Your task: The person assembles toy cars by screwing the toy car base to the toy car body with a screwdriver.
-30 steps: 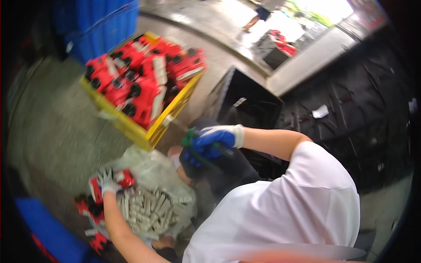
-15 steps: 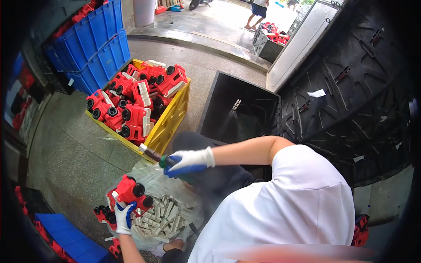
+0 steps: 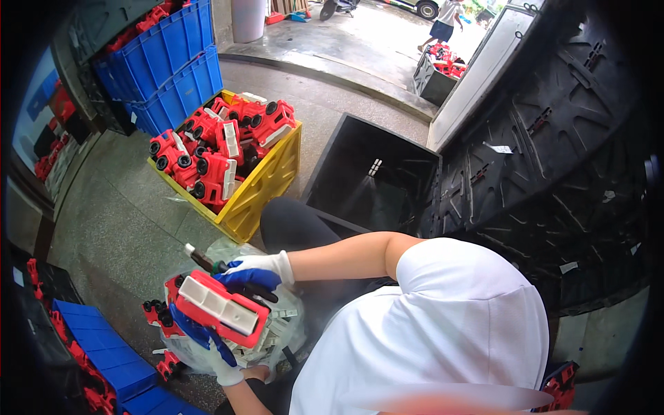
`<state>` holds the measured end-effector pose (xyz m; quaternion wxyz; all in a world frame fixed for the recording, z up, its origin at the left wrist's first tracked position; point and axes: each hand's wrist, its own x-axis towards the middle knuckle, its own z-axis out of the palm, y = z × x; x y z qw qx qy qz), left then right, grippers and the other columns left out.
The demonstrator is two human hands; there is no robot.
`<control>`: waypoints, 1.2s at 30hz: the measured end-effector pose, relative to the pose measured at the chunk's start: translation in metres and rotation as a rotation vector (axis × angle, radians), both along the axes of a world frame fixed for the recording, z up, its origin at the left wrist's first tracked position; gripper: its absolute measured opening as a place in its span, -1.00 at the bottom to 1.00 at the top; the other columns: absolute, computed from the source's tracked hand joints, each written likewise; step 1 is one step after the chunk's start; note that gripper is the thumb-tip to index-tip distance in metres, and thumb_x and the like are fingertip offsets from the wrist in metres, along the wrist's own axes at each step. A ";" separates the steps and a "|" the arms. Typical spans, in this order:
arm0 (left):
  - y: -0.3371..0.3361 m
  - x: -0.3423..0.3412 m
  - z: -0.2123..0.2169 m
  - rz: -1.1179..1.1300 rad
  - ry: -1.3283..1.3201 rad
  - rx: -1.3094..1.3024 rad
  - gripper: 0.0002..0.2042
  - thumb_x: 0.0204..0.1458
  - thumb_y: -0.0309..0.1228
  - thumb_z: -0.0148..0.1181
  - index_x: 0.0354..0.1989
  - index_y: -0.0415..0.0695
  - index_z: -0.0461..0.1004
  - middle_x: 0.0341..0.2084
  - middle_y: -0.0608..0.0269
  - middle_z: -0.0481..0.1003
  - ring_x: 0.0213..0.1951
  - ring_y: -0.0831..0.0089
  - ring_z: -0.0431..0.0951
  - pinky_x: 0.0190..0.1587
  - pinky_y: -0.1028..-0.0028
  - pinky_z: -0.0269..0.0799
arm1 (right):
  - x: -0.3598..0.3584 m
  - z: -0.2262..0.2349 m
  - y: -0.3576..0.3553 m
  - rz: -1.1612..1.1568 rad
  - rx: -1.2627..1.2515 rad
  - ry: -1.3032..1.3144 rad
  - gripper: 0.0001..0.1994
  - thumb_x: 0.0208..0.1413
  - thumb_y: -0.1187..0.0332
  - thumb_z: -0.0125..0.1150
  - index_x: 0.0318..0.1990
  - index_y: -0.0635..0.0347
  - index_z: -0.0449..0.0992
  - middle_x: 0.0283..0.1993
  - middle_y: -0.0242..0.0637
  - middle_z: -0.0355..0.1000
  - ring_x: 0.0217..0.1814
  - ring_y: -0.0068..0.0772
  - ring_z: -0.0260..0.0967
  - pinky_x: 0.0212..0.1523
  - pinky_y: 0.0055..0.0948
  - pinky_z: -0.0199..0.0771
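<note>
Head view: we see left hand (image 3: 204, 339), gloved blue and white, clamped from below on red toy truck (image 3: 221, 309), white panels facing up. Truck lies across palm, at 12 o'clock of wrist, over clear bag (image 3: 277, 330) of pale parts. Right hand (image 3: 254, 272), gloved too, closed round screwdriver (image 3: 207, 261), its tip out at 10 o'clock, hand just above truck at 1 o'clock. Yellow crate (image 3: 266, 190) of red trucks at 12, black bin (image 3: 370, 180) at 1–2, blue crates (image 3: 169, 69) at 11.
</note>
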<state>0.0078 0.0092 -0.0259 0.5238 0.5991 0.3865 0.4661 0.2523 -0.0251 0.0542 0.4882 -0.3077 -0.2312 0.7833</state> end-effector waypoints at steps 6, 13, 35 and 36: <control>-0.020 0.013 -0.008 -0.620 -0.872 -0.726 -0.31 0.11 0.11 -0.08 0.34 0.04 -0.02 0.31 0.21 0.06 0.26 0.13 0.17 0.28 0.05 0.06 | -0.011 -0.011 -0.003 -0.046 0.031 -0.900 -0.60 0.04 0.09 0.19 -0.07 0.17 0.45 -0.21 -0.29 0.46 -0.21 -0.43 0.40 -0.14 -0.41 0.39; -0.011 -0.001 -0.024 -0.477 -0.565 -0.698 -0.43 0.20 -0.10 -0.18 0.32 -0.13 0.03 0.27 0.12 0.12 0.27 0.16 0.14 0.30 0.17 0.03 | -0.007 -0.023 -0.003 -0.293 0.615 -1.150 -0.61 -0.05 0.29 0.25 -0.02 0.16 0.44 -0.17 -0.18 0.46 -0.10 -0.31 0.39 -0.05 -0.34 0.37; 0.004 0.004 0.015 -0.288 -0.610 -0.709 -0.58 0.06 -0.50 0.10 0.13 -0.15 0.26 0.01 0.27 0.38 0.04 0.46 0.40 0.12 0.47 0.34 | 0.070 0.079 -0.007 0.791 0.391 -1.707 -0.40 0.00 0.05 0.28 0.16 0.10 0.29 0.15 -0.15 0.29 0.16 -0.17 0.28 0.22 -0.32 0.24; 0.003 0.003 0.015 -0.280 -0.587 -0.707 -0.58 0.06 -0.49 0.11 0.13 -0.15 0.26 0.00 0.28 0.38 0.03 0.46 0.40 0.11 0.47 0.34 | 0.067 0.079 -0.006 0.803 0.396 -1.731 -0.42 0.01 0.06 0.28 0.15 0.11 0.30 0.17 -0.14 0.27 0.18 -0.16 0.27 0.24 -0.31 0.22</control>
